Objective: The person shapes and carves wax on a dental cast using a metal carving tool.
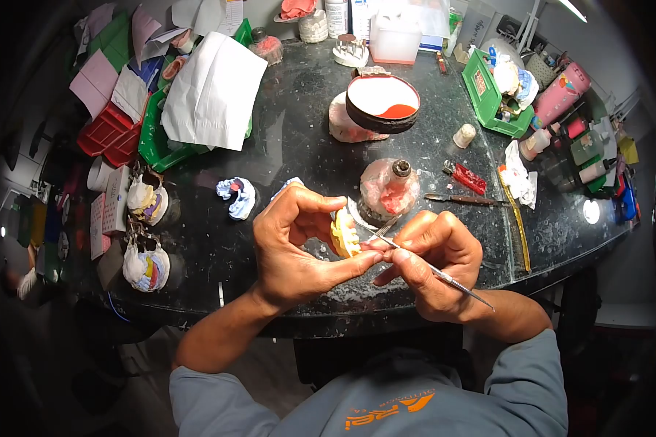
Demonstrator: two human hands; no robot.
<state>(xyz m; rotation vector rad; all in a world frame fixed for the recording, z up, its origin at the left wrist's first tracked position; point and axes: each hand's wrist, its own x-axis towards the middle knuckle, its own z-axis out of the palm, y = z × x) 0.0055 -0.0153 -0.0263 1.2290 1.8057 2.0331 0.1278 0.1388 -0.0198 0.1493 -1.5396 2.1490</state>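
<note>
Dust, white and powdery (357,293), lies on the glossy black worktop (299,109) beneath our two hands, as the head view shows. Our left hand (291,233) curves around a small yellow, tooth-shaped dental cast (342,234), clamping it between thumb and bent fingers; the cast is raised above the near part of the worktop. Our right hand (441,258) pinches a slender silver metal tool (452,281), which slants across the fingers with its upper end close to the cast; we cannot tell whether that end touches it. Our hands meet or nearly meet at the fingertips; we cannot tell which.

Just beyond the cast stands a squat, pink-stained vessel with a dark metal neck (390,191). Farther back is a round, dark-rimmed pan, pale inside with a red patch (381,95). To the right we see a glossy red piece (468,179), a dark-handled knife (463,199) below it, and a long yellow strip (517,237). To the left lie a blue-and-white dental cast (238,199) and, farther out, a mounted white, blue and yellow dental model (147,271). A large white paper sheet (211,95) rests over a green plastic bin (153,142). Our grey shirt with orange lettering (321,408) fills the bottom edge.
</note>
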